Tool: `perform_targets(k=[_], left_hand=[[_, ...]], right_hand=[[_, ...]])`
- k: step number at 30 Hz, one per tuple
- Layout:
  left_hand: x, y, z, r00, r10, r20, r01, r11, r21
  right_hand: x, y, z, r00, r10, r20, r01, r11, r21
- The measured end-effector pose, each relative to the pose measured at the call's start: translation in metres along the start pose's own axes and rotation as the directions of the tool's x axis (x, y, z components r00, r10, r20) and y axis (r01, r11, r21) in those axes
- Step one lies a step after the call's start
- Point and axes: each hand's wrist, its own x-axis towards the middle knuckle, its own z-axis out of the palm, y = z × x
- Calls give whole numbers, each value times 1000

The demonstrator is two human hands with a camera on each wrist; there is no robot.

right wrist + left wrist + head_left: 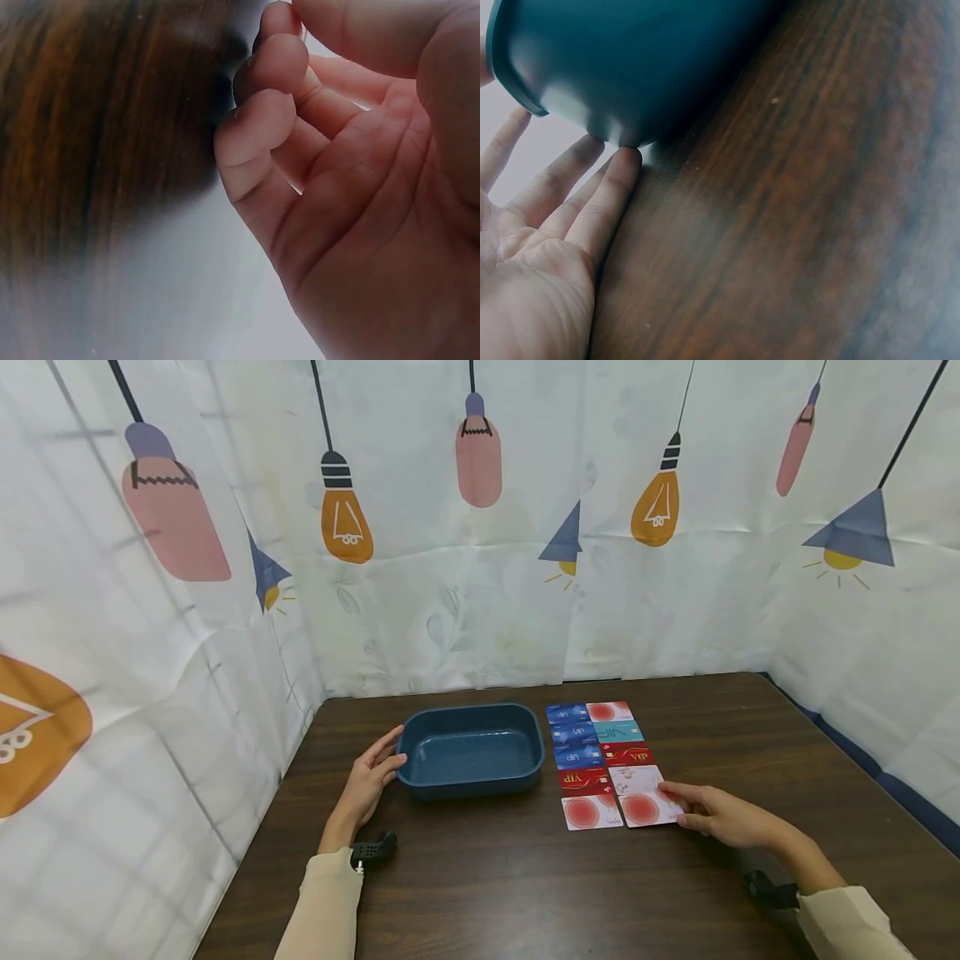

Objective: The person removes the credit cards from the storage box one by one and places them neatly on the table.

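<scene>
A dark blue rectangular basin (pixel 471 789) stands on the table. At its left side is my left hand (pixel 372 779), its fingertips touching the outer wall near the rim; in the left wrist view the fingers (pixel 604 202) reach out fairly straight against the wall. To the basin's right, several cards lie in two columns. My right hand (pixel 726 815) pinches the right edge of the nearest card (pixel 641 808) in the right column, white with a red circle. Curled fingers (pixel 255 127) and the thumb come together in the right wrist view; the card is hardly visible there.
Other cards include blue VIP cards (pixel 576 733), a teal card (pixel 619 732), red VIP cards (pixel 582 782) and a white card with a red circle (pixel 591 812). A brown wood-grain table (pixel 480 893) carries everything. Patterned white curtains (pixel 465 610) enclose its back and sides.
</scene>
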Motion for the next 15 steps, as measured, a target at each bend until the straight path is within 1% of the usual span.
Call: perform_targets(k=[6, 13, 15], left_hand=[[1, 0, 0, 1000, -2, -2, 2, 1000, -9], [0, 1, 1, 1000, -8, -5, 8, 1000, 2], [0, 1, 1, 1000, -8, -7, 8, 1000, -1]], right_hand=[[0, 0, 0, 1000, -31, -3, 31, 999, -25], [0, 2, -1, 999, -35, -9, 34, 998, -59], [1, 3, -1, 999, -48, -8, 47, 997, -57]])
